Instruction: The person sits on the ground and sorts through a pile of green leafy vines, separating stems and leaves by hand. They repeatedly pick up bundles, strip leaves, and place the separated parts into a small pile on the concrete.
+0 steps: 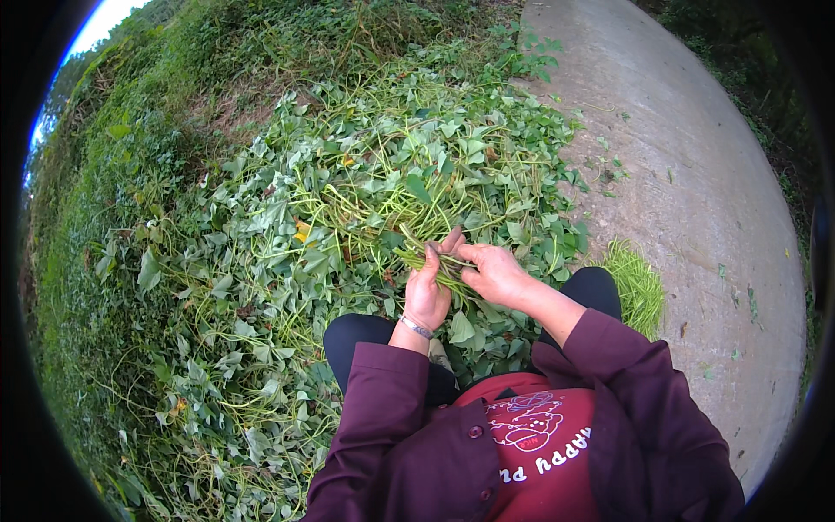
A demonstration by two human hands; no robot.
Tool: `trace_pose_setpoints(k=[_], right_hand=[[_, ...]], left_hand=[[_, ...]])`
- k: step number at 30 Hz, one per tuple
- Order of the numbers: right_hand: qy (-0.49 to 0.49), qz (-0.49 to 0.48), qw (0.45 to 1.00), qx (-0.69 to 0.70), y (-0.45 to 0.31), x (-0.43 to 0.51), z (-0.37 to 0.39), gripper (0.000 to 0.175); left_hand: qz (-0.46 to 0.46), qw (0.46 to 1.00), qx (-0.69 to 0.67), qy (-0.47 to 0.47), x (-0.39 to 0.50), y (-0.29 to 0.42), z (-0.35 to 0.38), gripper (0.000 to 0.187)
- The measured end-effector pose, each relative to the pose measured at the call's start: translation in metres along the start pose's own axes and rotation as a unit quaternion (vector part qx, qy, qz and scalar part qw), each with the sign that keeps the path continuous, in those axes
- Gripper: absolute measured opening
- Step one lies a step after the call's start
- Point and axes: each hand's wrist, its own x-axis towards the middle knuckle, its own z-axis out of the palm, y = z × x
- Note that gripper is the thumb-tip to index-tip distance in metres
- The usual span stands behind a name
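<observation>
My left hand (428, 287) is closed around a small bundle of green leaf stalks (411, 254), its thumb and fingers pointing away from me. From the right, my right hand (492, 271) meets it, with thumb and forefinger pinching stalks at the bundle's side. Some stalk ends stick out past the left hand's thumb, and others hang below the fingers. Under and beyond both hands spreads a large heap of cut leafy vines (391, 176), which look like sweet potato vines. Where the two hands meet, the fingertips partly hide the stalks.
A pile of stripped green stalks (631, 287) lies on the concrete path (704, 196), just beyond my right knee (592, 287). Leaf scraps are scattered over the path. Weeds (98, 261) cover the slope on the left. My left knee (355, 339) is bent over the vines.
</observation>
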Motion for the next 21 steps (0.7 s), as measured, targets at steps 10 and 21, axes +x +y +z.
trace_pose_setpoints(k=[10,21], right_hand=[[0.115,0.039,0.957,-0.263,0.011,-0.004,-0.028,0.014],[-0.028,-0.051,0.996,-0.062,-0.029,-0.019,0.003,0.019]], left_hand=[[0.040,0.989,-0.135,0.039,0.003,0.015,-0.003,0.021],[0.068,0.990,-0.120,0.029,0.002,0.016,-0.002,0.021]])
